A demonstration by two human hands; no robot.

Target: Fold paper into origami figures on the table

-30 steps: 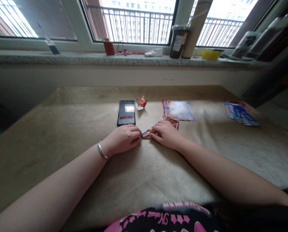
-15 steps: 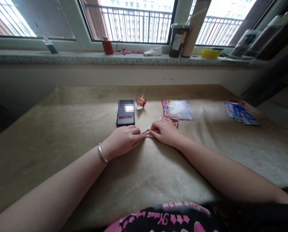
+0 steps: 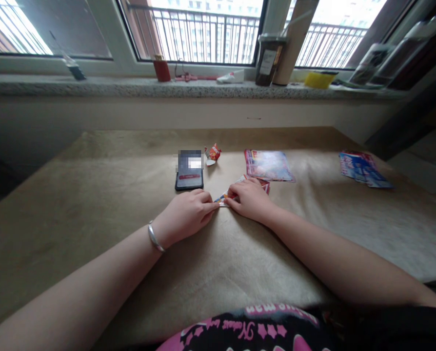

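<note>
Printed paper (image 3: 221, 198) is on the desk (image 3: 218, 292) under my right fingers (image 3: 234, 189), left fingers (image 3: 211, 206) at its tip, can't tell if either pinches; best I pin firmly, press evenly.

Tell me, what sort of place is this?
Probably a room in a home, perhaps an apartment: there's a bare-topped wooden-looking table, a speckled windowsill holding odds and ends, and a metal railing outside the window.
</note>
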